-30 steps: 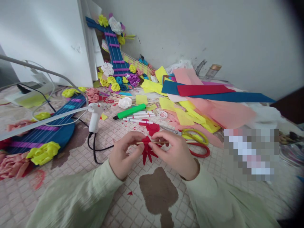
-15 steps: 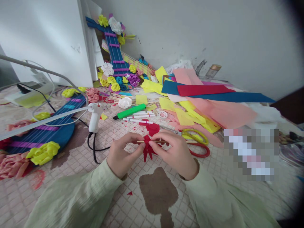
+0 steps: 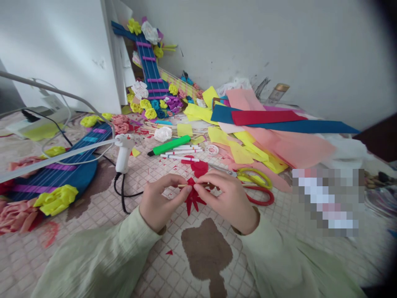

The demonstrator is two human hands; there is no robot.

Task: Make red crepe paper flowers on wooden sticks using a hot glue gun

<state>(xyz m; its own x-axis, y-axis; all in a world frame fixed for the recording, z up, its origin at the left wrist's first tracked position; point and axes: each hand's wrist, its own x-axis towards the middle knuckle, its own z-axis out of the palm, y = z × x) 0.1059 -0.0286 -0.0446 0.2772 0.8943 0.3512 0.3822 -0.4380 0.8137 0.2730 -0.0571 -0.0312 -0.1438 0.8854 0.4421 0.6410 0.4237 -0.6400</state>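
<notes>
My left hand (image 3: 159, 203) and my right hand (image 3: 229, 200) meet over the patterned floor mat, both pinched on a red fringed paper piece (image 3: 192, 199) wound on a thin wooden stick (image 3: 183, 186). The stick lies level between my fingertips, and the red fringe hangs down below them. My left thumb and forefinger close on the paper's left side. On its right side my right fingers curl over the paper and stick. Just beyond my hands lies another red paper scrap (image 3: 199, 167).
Yellow-handled scissors (image 3: 254, 178) and red-handled scissors (image 3: 262, 196) lie right of my hands. A white glue gun (image 3: 124, 152) with a black cord, a green marker (image 3: 169, 146), pens and coloured paper sheets (image 3: 263, 136) lie beyond. Blue guitar-shaped boards (image 3: 58, 174) with paper flowers sit left.
My fingers have shifted slightly on the red paper, rolling it on the stick; the hands stay in the same place.
</notes>
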